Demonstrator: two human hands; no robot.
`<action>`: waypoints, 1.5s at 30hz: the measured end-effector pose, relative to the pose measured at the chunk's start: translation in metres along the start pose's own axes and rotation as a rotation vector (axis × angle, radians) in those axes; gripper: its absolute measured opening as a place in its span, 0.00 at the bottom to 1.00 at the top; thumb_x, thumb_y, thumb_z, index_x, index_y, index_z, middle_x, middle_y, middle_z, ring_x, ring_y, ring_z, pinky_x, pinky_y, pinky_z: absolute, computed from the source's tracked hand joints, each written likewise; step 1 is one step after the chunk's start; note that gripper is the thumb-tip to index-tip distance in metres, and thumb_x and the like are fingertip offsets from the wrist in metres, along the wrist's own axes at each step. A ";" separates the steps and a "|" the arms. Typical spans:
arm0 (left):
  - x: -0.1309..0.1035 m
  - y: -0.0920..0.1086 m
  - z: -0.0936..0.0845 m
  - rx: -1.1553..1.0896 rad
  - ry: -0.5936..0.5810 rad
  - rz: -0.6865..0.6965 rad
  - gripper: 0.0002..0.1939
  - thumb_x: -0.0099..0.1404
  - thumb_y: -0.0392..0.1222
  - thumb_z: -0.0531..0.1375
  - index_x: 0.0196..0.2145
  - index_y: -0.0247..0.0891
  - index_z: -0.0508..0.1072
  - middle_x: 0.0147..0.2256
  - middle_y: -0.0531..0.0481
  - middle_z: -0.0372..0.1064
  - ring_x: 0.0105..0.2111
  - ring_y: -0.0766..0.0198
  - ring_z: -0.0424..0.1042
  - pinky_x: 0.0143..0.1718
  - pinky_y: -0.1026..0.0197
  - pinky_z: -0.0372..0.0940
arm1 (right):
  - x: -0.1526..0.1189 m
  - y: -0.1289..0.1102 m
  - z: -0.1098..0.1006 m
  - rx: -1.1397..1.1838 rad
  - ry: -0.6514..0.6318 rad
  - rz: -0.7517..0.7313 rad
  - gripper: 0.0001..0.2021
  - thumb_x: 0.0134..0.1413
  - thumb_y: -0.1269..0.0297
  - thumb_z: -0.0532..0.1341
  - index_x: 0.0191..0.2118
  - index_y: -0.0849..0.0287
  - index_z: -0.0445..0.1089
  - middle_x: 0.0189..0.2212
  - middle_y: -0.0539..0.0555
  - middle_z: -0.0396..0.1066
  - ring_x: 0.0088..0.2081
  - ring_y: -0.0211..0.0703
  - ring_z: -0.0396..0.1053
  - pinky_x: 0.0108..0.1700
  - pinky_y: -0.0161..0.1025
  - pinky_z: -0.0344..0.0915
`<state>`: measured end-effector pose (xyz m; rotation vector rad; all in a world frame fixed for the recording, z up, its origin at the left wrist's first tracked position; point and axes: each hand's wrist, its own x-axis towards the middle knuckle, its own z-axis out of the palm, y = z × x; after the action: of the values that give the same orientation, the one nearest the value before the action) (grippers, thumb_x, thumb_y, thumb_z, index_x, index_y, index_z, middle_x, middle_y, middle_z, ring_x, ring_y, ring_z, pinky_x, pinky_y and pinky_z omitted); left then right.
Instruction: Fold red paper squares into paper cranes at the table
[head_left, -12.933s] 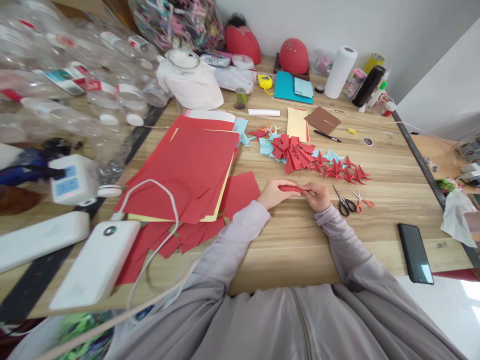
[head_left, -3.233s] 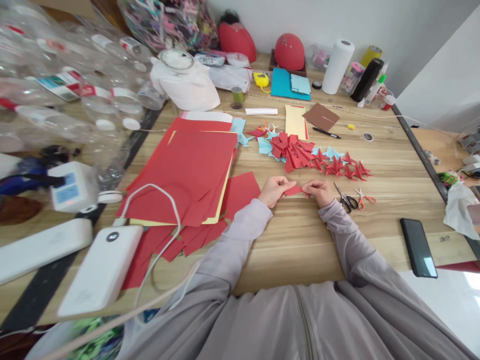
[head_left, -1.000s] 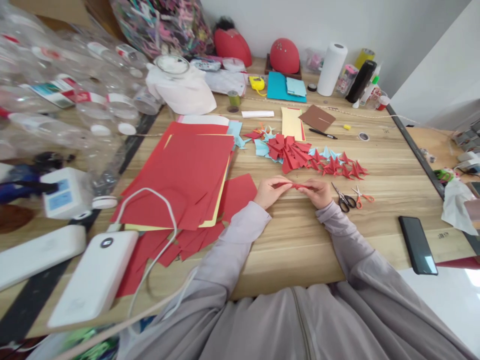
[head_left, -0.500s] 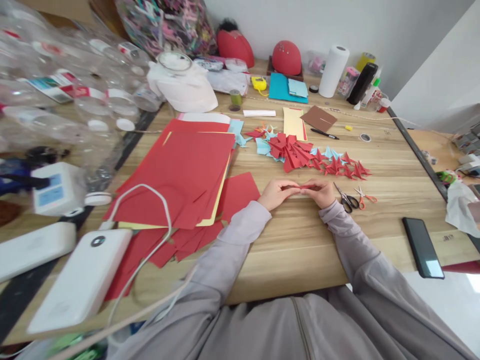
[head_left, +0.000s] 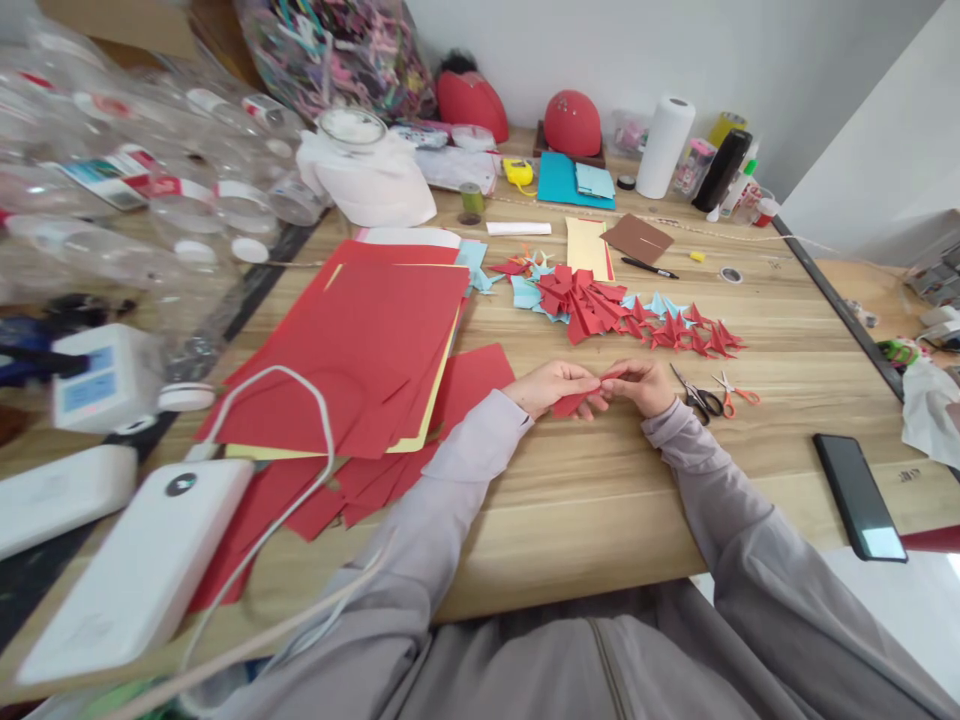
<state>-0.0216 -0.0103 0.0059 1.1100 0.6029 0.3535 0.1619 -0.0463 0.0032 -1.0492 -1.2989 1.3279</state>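
Note:
Both hands pinch one small folded piece of red paper just above the wooden table. My left hand has its fingers closed on the left part of it, some of them behind the paper. My right hand grips the right end between thumb and fingers. Beyond the hands lies a heap of folded red paper pieces, mixed with light blue ones. Small pointed red folded shapes spread to its right. To the left of my left hand is a sheet of red paper.
A stack of large red sheets covers the left of the table. Black scissors and orange scissors lie right of my hands. A phone rests near the right edge. A white power bank with a cable sits front left.
The red paper has turned from nearly edge-on to showing a flat face below my left fingers. My left fingers have shifted and spread slightly behind it.

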 end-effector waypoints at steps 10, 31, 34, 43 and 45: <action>0.000 0.003 0.014 -0.057 0.005 -0.043 0.21 0.51 0.52 0.65 0.34 0.29 0.75 0.33 0.36 0.75 0.23 0.62 0.73 0.23 0.64 0.65 | 0.001 -0.003 -0.006 0.005 -0.085 0.017 0.11 0.33 0.60 0.71 0.25 0.61 0.75 0.19 0.50 0.71 0.20 0.33 0.66 0.23 0.32 0.64; 0.002 -0.001 0.015 -0.133 0.130 -0.012 0.16 0.56 0.48 0.62 0.34 0.29 0.73 0.33 0.39 0.75 0.20 0.67 0.71 0.17 0.69 0.61 | 0.002 -0.001 -0.002 0.054 0.017 -0.001 0.10 0.33 0.63 0.71 0.23 0.61 0.73 0.19 0.47 0.69 0.21 0.32 0.65 0.24 0.31 0.63; 0.002 0.001 0.018 -0.103 0.161 0.015 0.16 0.55 0.48 0.63 0.32 0.30 0.73 0.30 0.42 0.75 0.19 0.68 0.71 0.17 0.69 0.61 | 0.002 0.000 -0.002 0.083 0.037 0.021 0.10 0.31 0.63 0.72 0.23 0.61 0.73 0.20 0.47 0.70 0.22 0.32 0.66 0.26 0.32 0.65; 0.002 -0.001 0.019 0.038 0.149 0.039 0.16 0.57 0.48 0.61 0.31 0.29 0.71 0.28 0.42 0.74 0.19 0.66 0.71 0.16 0.68 0.61 | 0.001 -0.001 -0.004 0.027 -0.029 -0.028 0.08 0.38 0.62 0.69 0.24 0.61 0.74 0.19 0.49 0.70 0.22 0.34 0.67 0.25 0.33 0.65; 0.002 -0.001 0.019 0.048 0.156 0.042 0.15 0.57 0.48 0.61 0.30 0.30 0.70 0.27 0.42 0.74 0.18 0.66 0.71 0.14 0.69 0.59 | 0.001 0.000 -0.006 -0.002 -0.039 -0.029 0.08 0.40 0.61 0.68 0.24 0.61 0.74 0.20 0.49 0.70 0.22 0.34 0.67 0.26 0.33 0.65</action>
<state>-0.0082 -0.0234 0.0101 1.1490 0.7300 0.4673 0.1674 -0.0449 0.0031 -1.0071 -1.3401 1.3312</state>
